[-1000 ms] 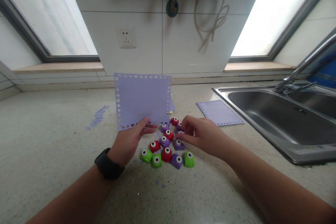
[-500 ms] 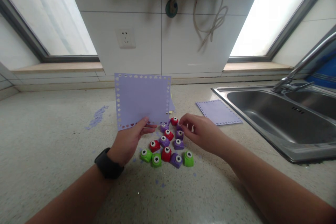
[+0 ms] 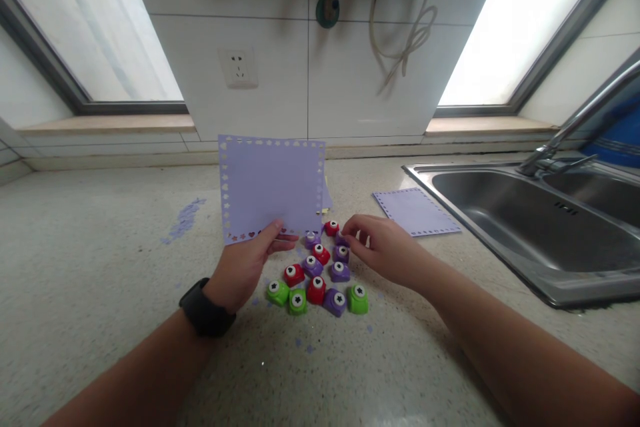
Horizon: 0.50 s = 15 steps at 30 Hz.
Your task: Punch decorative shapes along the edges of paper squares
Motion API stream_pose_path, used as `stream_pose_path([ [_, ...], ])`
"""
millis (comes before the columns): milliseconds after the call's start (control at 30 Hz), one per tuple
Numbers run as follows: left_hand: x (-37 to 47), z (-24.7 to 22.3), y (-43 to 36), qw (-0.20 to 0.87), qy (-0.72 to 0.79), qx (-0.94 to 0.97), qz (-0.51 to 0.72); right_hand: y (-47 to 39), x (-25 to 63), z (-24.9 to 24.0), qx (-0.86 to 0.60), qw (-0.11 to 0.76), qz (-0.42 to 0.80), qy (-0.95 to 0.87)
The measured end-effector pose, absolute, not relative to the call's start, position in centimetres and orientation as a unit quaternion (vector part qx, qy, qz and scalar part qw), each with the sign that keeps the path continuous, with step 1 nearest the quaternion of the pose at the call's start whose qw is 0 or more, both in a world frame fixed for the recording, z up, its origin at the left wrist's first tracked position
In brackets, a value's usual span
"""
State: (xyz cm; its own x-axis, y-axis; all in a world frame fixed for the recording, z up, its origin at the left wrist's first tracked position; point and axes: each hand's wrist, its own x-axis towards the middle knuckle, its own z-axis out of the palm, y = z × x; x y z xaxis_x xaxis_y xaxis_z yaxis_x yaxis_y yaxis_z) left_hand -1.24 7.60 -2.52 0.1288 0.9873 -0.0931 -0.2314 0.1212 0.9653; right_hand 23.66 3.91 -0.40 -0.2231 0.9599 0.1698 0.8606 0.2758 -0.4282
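Observation:
My left hand [image 3: 250, 267] pinches the lower edge of a lavender paper sheet [image 3: 273, 187], thumb in front, and holds it upright. Small cut-out shapes, hearts and stars among them, run along the sheet's borders. My right hand [image 3: 383, 243] has its fingers curled on a purple craft punch [image 3: 341, 239] at the back right of a group of punches; the fingertips partly hide it. In that group are red punches [image 3: 316, 290], more purple punches [image 3: 335, 302] and green punches [image 3: 358, 299], each with a round white top bearing a dark symbol.
Another lavender sheet [image 3: 417, 211] with a punched border lies flat beside the steel sink [image 3: 480, 227]. A pile of lavender paper bits [image 3: 184, 220] is on the countertop [image 3: 100, 293] at left, and loose bits lie near the punches. The tiled wall [image 3: 280, 107] stands behind.
The whole view has shifted very slightly upward. Both hands, the held sheet and the punches keep nearly the same places relative to each other.

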Motion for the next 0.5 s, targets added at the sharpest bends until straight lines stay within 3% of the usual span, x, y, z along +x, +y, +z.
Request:
stream_pose_path([
  [267, -1.1, -2.1, 7.5, 0.598, 0.435, 0.43, 0.518, 4.8, 24.4, -1.2, -0.621, 0.249, 0.133, -0.731],
  [500, -1.3, -1.8, 7.3, 0.546, 0.495, 0.496, 0.46, 5.9, 24.3, -2.4, -0.535, 0.259, 0.097, -0.798],
])
